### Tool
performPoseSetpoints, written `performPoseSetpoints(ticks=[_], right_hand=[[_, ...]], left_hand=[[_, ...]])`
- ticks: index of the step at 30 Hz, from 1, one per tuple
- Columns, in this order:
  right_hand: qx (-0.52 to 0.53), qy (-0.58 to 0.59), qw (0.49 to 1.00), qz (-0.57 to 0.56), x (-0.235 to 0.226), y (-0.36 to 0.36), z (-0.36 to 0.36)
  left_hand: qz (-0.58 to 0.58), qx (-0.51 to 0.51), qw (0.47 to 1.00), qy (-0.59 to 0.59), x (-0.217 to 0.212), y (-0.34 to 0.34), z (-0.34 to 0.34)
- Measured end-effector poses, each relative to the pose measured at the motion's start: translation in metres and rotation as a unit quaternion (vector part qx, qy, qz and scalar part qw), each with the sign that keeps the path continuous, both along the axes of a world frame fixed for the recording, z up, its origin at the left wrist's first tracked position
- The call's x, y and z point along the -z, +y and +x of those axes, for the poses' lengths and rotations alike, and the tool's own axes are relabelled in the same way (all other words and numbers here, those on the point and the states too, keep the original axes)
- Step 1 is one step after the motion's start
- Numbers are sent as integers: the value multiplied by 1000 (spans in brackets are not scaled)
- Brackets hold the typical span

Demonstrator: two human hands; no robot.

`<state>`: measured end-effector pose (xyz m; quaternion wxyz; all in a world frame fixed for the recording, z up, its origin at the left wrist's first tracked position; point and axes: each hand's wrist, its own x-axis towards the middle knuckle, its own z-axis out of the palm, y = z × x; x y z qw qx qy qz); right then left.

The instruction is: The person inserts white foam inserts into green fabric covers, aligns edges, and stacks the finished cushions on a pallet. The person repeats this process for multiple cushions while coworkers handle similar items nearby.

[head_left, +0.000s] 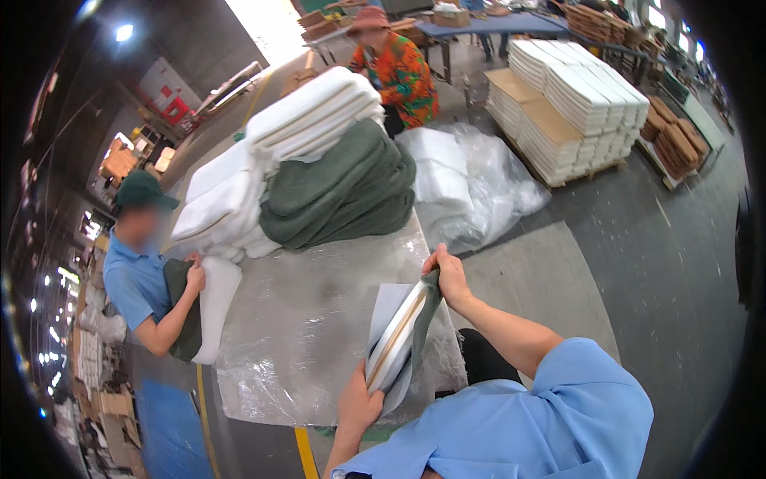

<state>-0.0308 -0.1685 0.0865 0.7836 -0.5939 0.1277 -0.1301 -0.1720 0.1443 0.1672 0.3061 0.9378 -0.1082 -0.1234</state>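
Note:
A white padded seat cushion [394, 342] with a thin tan layer along its edge is tilted on its side over the near right part of the table [295, 327]. Dark green fabric cover [428, 310] lies along its right side and over its far end. My right hand [450, 279] is closed on the green fabric at that far end. Around the near end, my left hand [359, 399] grips the white cushion, its fingers partly hidden. A pale sheet, perhaps lining, shows beside the cushion's left face.
Green covers [343, 188] are heaped on the table beside stacked white pads [315, 116]. At left, a co-worker [144, 271] handles another pad and green fabric. Another person [395, 76] is behind the stack. Plastic-wrapped pads [479, 184] and a loaded pallet [566, 104] stand right.

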Motion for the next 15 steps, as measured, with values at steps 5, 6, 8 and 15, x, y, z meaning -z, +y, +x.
performPoseSetpoints(ticks=[5,6,8,15], right_hand=[[-51,35,997,45,24,-28,-22],[-63,27,997,34,29,-33,-22],[-92,15,996,12,37,-40,-20],[-165,50,978,116,61,-39,10]], left_hand=[[62,-7,998,10,4,-40,-5],[61,-1,998,2,10,-41,-4],[59,8,998,-11,24,-38,-4],[37,-27,999,-20,27,-34,14]])
